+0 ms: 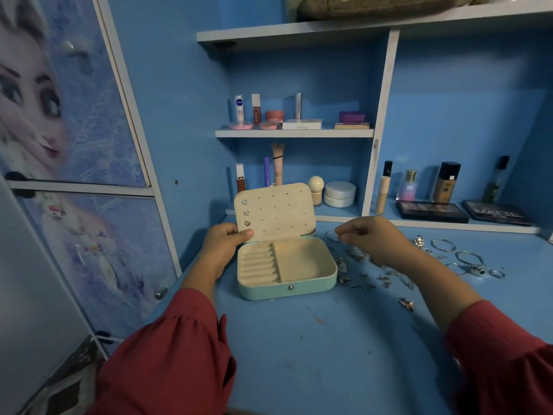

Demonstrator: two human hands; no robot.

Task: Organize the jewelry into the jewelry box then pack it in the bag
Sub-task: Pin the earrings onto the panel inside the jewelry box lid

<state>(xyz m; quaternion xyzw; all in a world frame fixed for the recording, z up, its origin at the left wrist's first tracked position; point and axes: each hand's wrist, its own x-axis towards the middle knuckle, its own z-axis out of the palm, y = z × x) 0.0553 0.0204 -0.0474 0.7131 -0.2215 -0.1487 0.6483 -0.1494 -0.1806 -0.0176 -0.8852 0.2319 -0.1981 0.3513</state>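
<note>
While the jewelry box (287,265) sits open: left hand (224,244) gripping its lid (275,209), right hand (371,238) pinching an earring (331,235).

1 jewelry box (287,287), 3 earrings (246,212) in its lid, 2 palettes (431,211).

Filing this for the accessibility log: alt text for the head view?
A person's left hand holds open the lid of a mint jewelry box on a blue desk while the right hand pinches a small silver ring; loose jewelry lies right.
</note>
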